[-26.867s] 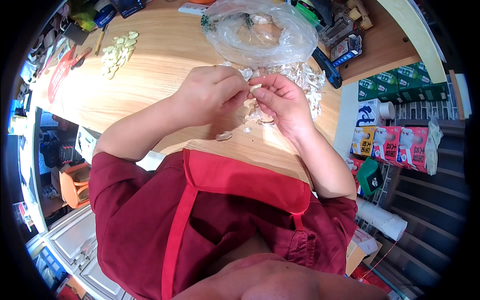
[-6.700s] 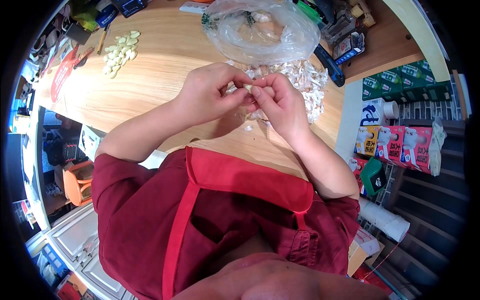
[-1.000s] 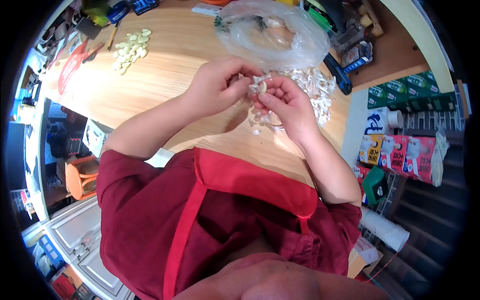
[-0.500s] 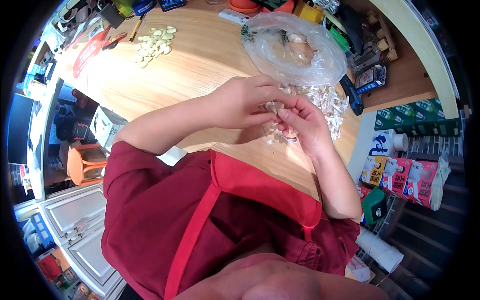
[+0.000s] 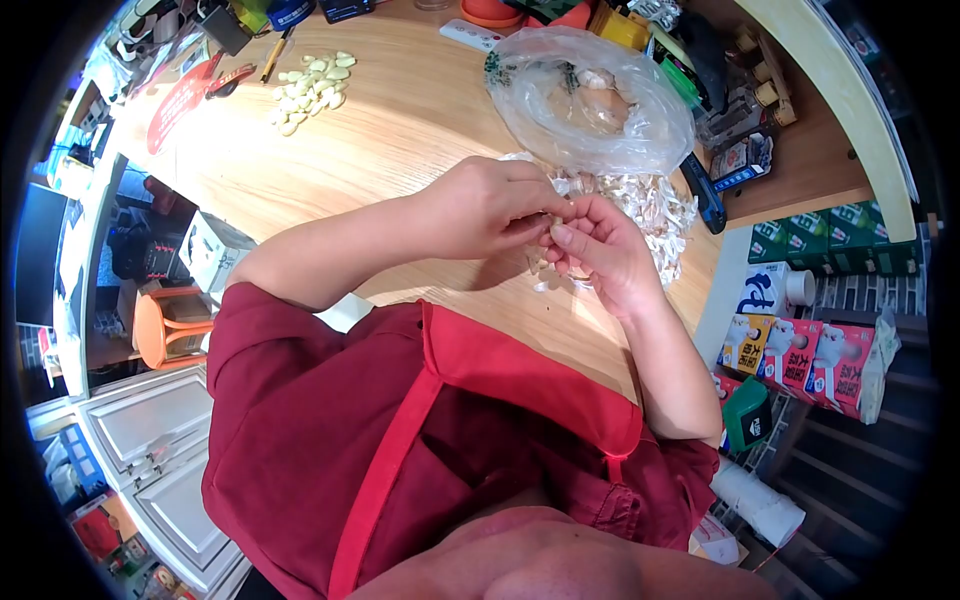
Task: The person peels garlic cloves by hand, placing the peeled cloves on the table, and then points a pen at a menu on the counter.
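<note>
Near the table's front edge my two hands meet, fingertips to fingertips. My right hand (image 5: pixel 608 250) pinches a small pale garlic clove (image 5: pixel 555 224) between thumb and forefinger. The curled fingers of my left hand (image 5: pixel 490 205) close on the same clove from the other side, partly hiding it. Under and beyond the hands lies a heap of papery garlic skins (image 5: pixel 655 215). Behind that sits a clear plastic bag (image 5: pixel 530 95) with garlic bulbs (image 5: pixel 598 98) inside. Peeled cloves (image 5: pixel 313 92) lie in a loose pile at the far left of the table.
A red fan-shaped card (image 5: pixel 182 110) and a yellow pen (image 5: pixel 275 58) lie on the wooden table (image 5: pixel 400 110) at left. A white remote (image 5: pixel 470 35) rests at the back. A dark blue-handled tool (image 5: pixel 704 195) lies beside the skins. Boxes (image 5: pixel 790 350) are stacked at right.
My fingertips have drawn closer together around the clove, and the loose bit of skin seen between them is gone from view. The pile and the bag stay put.
</note>
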Available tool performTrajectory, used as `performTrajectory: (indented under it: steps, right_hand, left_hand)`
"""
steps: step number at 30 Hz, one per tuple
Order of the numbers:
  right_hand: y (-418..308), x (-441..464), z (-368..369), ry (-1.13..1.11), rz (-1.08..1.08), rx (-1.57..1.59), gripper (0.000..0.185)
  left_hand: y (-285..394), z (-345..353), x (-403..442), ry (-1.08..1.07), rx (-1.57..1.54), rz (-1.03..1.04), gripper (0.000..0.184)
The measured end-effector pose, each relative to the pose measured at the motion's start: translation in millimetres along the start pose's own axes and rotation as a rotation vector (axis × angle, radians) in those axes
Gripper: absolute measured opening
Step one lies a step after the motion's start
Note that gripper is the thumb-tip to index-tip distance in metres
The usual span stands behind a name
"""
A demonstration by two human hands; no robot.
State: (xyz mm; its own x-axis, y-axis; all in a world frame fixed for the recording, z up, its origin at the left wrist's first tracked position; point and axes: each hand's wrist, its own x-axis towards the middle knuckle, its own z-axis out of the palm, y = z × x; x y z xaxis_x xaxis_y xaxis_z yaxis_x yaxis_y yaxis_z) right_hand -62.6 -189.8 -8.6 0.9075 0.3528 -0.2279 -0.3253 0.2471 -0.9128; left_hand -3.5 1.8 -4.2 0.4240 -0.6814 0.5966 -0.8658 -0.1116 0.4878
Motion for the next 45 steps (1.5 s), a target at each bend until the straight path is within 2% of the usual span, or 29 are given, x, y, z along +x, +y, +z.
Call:
performTrajectory:
  steps: [3,18,24,30,33,40,45]
  right_hand:
    - [1,0,-1,-0.005,0.003,0.016,0.017]
    - [-2,-1,-2,0.009,0.046,-0.066,0.018]
    - [-3,-2,-3,0.009,0.028,-0.096,0.018]
    - [-3,-2,-3,0.030,-0.023,-0.045,0.022]
    - [-4,-2,-1,0.039,-0.071,-0.015,0.023]
    - [-2,-1,-3,0.042,-0.130,0.018,0.021]
    - [1,0,-4,0.045,-0.171,0.021,0.019]
  left_hand:
    - [0,0,0,-0.013,0.004,0.026,0.031]
    - [1,1,-5,-0.046,0.113,0.010,0.028]
    - [4,-2,-1,-0.034,-0.055,-0.103,0.022]
    - [7,-3,4,-0.012,-0.075,-0.248,0.013]
    - [8,-4,5,-0.032,-0.117,-0.379,0.010]
    - [8,-8,5,-0.039,-0.242,-0.378,0.010]
    - [6,-6,5,-0.045,-0.200,-0.375,0.010]
